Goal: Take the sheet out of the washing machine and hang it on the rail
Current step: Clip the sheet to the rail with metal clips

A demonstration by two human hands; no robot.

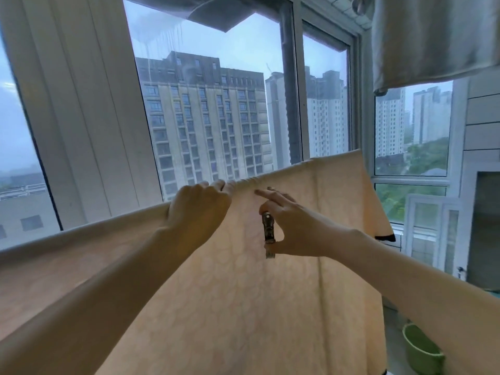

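1. Sheet (243,307), peach with a faint pattern, seen from the head view draped along the rail before the window (211,117); rail itself hidden under the top fold.
2. Left hand (200,209) laid over that fold, fingers curled down its far side, gripping the cloth.
3. Right hand (292,228) just beside the left, pinching a metal clip (268,231) between thumb and bent fingers, forefinger stretched out toward the fold; clip upright in front of the near face of the fabric.
4. Black-edged corner (384,237) hanging at the right end.
5. White cloth (433,36) hanging top right; green bucket (419,350) low at the right.
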